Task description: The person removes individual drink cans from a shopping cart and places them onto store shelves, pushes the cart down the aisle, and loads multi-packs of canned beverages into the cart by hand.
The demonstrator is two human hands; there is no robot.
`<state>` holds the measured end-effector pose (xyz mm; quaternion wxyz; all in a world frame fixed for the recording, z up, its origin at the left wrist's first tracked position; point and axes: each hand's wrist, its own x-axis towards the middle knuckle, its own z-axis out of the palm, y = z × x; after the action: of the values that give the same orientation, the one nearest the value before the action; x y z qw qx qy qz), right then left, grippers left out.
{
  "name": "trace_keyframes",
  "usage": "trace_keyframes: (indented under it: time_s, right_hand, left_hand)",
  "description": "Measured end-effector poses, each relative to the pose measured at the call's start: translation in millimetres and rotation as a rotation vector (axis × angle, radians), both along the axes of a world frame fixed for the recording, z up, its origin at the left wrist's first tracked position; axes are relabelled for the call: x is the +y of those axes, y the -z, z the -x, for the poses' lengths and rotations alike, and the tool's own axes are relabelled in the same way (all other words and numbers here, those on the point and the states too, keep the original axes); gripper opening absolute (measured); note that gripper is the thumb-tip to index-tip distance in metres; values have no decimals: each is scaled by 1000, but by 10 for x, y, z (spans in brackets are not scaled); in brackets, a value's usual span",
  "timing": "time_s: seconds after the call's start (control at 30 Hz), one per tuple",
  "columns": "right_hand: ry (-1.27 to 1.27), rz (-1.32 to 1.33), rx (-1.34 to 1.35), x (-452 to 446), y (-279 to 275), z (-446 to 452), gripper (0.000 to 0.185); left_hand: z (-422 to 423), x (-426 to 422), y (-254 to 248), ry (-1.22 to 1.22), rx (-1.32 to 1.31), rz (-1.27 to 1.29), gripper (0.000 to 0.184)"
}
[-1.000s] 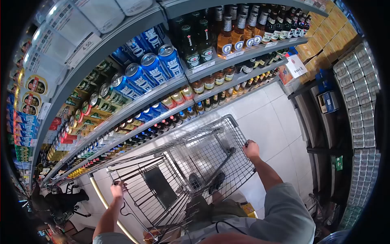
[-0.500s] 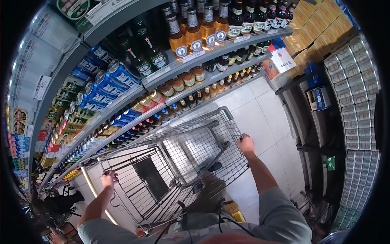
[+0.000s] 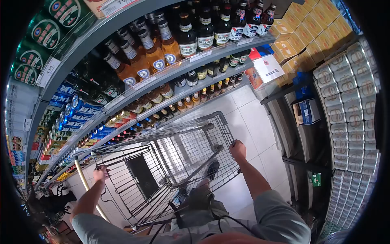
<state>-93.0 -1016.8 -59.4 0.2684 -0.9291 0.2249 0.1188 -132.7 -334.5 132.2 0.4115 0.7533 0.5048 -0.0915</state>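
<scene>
A wire shopping cart [image 3: 143, 175] with a dark panel in its basket stands in front of me, seen from above. My right hand [image 3: 238, 150] is closed on the rim at the cart's right end. At the other end, my left hand [image 3: 101, 173] has its fingers curled round the cart's wire edge, close to a pale handle bar [image 3: 86, 183]. A thin dark cord or wire hangs below that hand. One shoe [image 3: 213, 169] of mine shows through the mesh.
Shelves hold amber bottles [image 3: 151, 55], dark bottles [image 3: 206, 34] and blue cans [image 3: 83, 103]. Stacked silver cans [image 3: 347, 105] and a dark rack [image 3: 310, 150] stand on the right. Yellow cartons [image 3: 313, 28] are piled behind a white box [image 3: 268, 70]. Another person [image 3: 50, 205] is at lower left.
The shelf bottles and cans have shifted left and down in view, with more dark bottles showing. Both hands keep hold of the cart, which appears slightly further left.
</scene>
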Motion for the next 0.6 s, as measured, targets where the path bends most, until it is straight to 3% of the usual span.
trace_keyframes:
  time_s: [0.6]
  right_hand:
    - [-57, -41, 53, -2352, 146, -723, 21]
  left_hand:
    - [-637, -2451, -10, -1, 0, 7, 23]
